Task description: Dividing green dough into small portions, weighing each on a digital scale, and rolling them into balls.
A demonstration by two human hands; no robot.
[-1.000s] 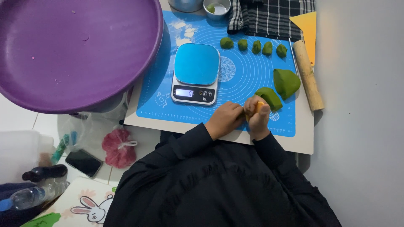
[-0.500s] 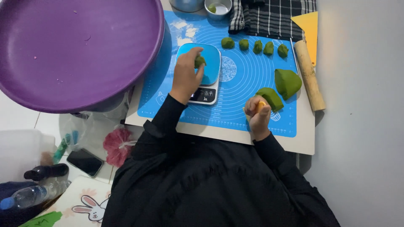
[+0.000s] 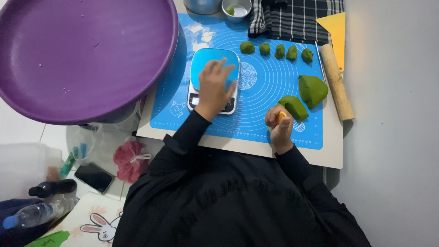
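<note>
Dough, green, sits toward the mat's right side. Purple basin [image 3: 82, 55] fills the ten o'clock corner. Next, the left hand [image 3: 214, 87] lies spread, fingers apart, on the blue scale [image 3: 215, 64]. At five o'clock from it, the right hand [image 3: 279, 128] is clamped on an orange tool [image 3: 281, 116], touching a dough wedge [image 3: 295, 106]; a bigger lump [image 3: 313, 90] and rolling pin [image 3: 336, 82] follow.

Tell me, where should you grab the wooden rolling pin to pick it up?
Probably around the middle of the rolling pin, coming down from above with fingers across its width. It lies flat at the mat's right edge, long and round, so a middle grip should keep it level.
</note>
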